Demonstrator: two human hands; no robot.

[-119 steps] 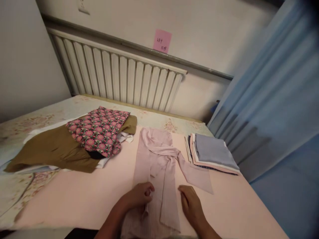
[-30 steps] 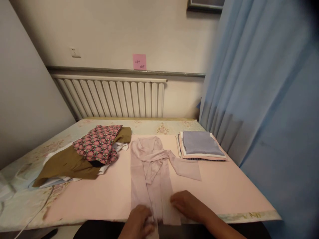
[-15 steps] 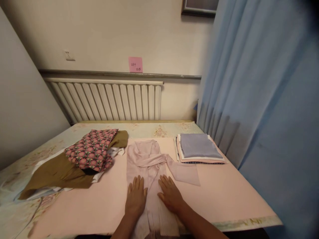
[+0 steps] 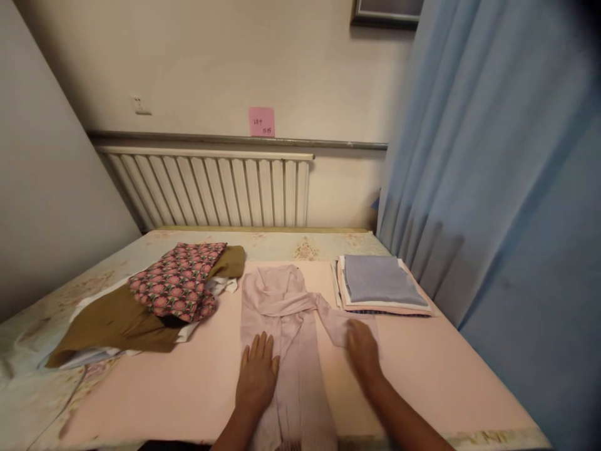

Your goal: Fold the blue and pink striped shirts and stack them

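Note:
A pale pink-lilac blouse (image 4: 300, 376) lies lengthwise before me, with one long piece, seemingly a sleeve (image 4: 331, 322), angled out to the right. My left hand (image 4: 257, 373) rests flat on the left side of the garment, palm down and fingers stretched. Over the outer end of the sleeve is my right hand (image 4: 362, 351), smeared by motion. Its fingers look curled and partly hidden, and I cannot tell if they grip the cloth.
At the left, a floral cloth (image 4: 181, 279) tops a loose heap with a brown garment (image 4: 117, 322). Folded clothes, a grey-blue one (image 4: 375, 279) uppermost, are stacked at the right. A pink sheet (image 4: 169, 394) covers the table. A blue curtain (image 4: 507, 188) hangs along the right.
My right hand has lifted off the blouse front and moved right and slightly up to the sleeve. The left hand stays flat. The whole view has shifted slightly.

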